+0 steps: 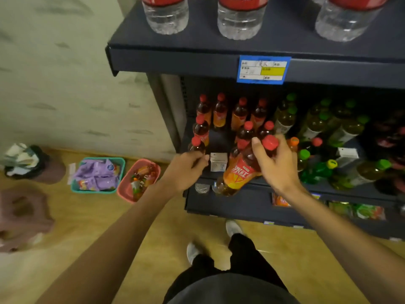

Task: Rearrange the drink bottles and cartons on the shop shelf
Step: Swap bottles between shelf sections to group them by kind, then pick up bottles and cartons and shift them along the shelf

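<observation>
My right hand (277,163) grips a red-capped iced tea bottle (240,174) round its neck, tilted with its base over the front edge of the middle shelf (350,189). My left hand (186,170) holds the body of another red-capped tea bottle (196,144) at the shelf's left front corner. Several more red-capped tea bottles (240,113) stand behind them. A small white carton (218,162) stands between my two hands. Green-capped bottles (315,121) fill the shelf's right side, some lying down.
The upper shelf (197,60) holds clear water bottles (240,20) and carries a blue price tag (263,70). On the floor at the left sit a teal basket (98,175) and a pink basket (140,179) of goods. A lower shelf (241,207) juts out near my feet.
</observation>
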`<state>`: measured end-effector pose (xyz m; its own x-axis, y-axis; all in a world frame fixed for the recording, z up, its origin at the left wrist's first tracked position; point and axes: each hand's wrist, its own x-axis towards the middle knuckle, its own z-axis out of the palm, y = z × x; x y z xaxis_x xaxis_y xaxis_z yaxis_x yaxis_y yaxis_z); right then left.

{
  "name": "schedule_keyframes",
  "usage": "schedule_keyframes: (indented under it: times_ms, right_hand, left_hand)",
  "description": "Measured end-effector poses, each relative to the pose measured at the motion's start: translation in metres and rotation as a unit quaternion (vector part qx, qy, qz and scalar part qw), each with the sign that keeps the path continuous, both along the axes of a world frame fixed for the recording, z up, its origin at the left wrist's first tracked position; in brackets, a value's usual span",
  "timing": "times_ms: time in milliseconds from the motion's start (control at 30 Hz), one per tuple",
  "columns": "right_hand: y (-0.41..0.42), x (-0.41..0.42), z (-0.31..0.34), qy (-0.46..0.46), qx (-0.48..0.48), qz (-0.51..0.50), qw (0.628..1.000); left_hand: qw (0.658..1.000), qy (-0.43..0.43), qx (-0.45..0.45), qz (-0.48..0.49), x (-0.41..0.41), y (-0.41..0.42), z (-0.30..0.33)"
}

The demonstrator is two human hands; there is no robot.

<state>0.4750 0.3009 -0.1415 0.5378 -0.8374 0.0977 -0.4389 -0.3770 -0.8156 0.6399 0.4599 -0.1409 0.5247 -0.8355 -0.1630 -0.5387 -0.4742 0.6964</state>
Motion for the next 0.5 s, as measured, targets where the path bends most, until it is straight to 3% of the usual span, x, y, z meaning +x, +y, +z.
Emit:
schedule_keyframes:
  times_ms: [233,500]
  right_hand:
    - [0.028,-0.02,0.001,0.073,-0.063,-0.024,0.995]
    - [0.017,0.025,0.019,0.122,-0.117,0.061,0.984]
  left_hand:
    - [0.998,0.057,-0.015,-0.022,0.007,0.013,-0.029]
    - [0.996,0.087,-0.019,0.0,0.021,0.023,-0.039]
